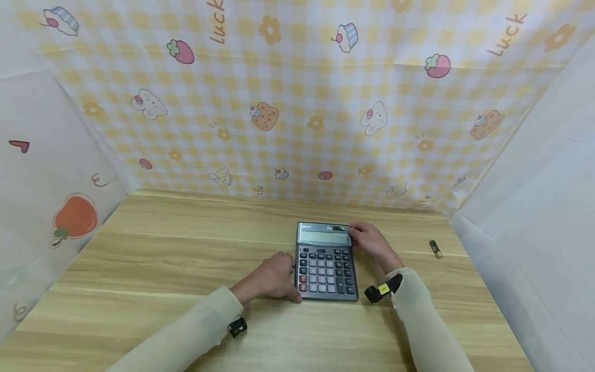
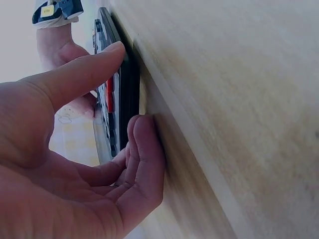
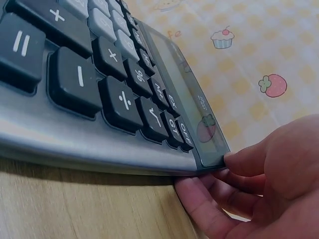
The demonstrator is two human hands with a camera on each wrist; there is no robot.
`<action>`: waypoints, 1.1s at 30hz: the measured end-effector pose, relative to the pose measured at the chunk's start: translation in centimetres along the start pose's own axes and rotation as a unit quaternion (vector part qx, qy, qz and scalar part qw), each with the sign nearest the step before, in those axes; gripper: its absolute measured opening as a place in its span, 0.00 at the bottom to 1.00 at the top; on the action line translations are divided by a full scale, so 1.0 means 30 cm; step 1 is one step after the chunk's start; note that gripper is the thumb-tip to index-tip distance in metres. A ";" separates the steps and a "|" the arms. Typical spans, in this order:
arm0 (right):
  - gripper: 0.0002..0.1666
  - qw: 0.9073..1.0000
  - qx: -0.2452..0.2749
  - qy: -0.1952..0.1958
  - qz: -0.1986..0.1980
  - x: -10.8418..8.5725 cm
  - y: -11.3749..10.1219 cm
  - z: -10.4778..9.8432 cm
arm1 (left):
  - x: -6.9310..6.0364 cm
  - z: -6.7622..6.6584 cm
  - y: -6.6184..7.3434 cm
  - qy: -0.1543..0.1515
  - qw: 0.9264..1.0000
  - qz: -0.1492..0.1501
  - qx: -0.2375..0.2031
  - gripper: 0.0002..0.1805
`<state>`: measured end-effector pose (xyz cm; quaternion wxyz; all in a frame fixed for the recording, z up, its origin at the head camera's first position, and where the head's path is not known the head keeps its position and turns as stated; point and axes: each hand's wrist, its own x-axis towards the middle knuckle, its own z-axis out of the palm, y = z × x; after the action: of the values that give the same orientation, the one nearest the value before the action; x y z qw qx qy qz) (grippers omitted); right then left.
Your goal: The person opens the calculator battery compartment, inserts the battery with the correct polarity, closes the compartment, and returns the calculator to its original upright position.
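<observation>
A dark grey calculator (image 1: 326, 274) with black, grey and red keys is face up at the middle of the table, its display at the far end. The left hand (image 1: 274, 276) holds its left edge; in the left wrist view the thumb of that hand (image 2: 84, 149) lies at the calculator's (image 2: 130, 89) near corner and the curled fingers are at its side and underside. At the far right corner, the right hand (image 1: 372, 243) pinches the edge; in the right wrist view the thumb of this hand (image 3: 259, 184) is on top and fingers are under the calculator (image 3: 124, 144).
A small black and gold battery (image 1: 436, 249) lies on the wooden table (image 1: 139, 248) to the right of the right hand. A yellow checked cloth (image 1: 297, 103) with printed pictures hangs behind the table, and white cloth sides (image 1: 534, 206) stand at left and right.
</observation>
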<state>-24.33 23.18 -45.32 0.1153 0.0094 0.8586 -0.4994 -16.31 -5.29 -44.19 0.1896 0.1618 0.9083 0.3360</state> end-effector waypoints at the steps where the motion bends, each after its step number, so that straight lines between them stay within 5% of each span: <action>1: 0.20 1.000 -0.001 0.000 0.001 -0.001 0.002 0.000 | -0.001 0.001 0.000 0.001 1.000 0.000 -0.001 0.32; 19: 0.17 0.999 -0.030 0.010 -0.005 0.007 0.015 -0.003 | 0.007 0.001 0.007 -0.002 1.000 -0.023 -0.015 0.29; 33: 0.17 1.000 -0.004 0.003 0.008 0.007 0.001 -0.004 | 0.001 -0.005 0.000 -0.003 0.999 -0.018 -0.049 0.32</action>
<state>-24.56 23.28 -45.34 0.1164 0.0173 0.8610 -0.4947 -16.40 -5.35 -44.09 0.2060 0.1364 0.8931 0.3759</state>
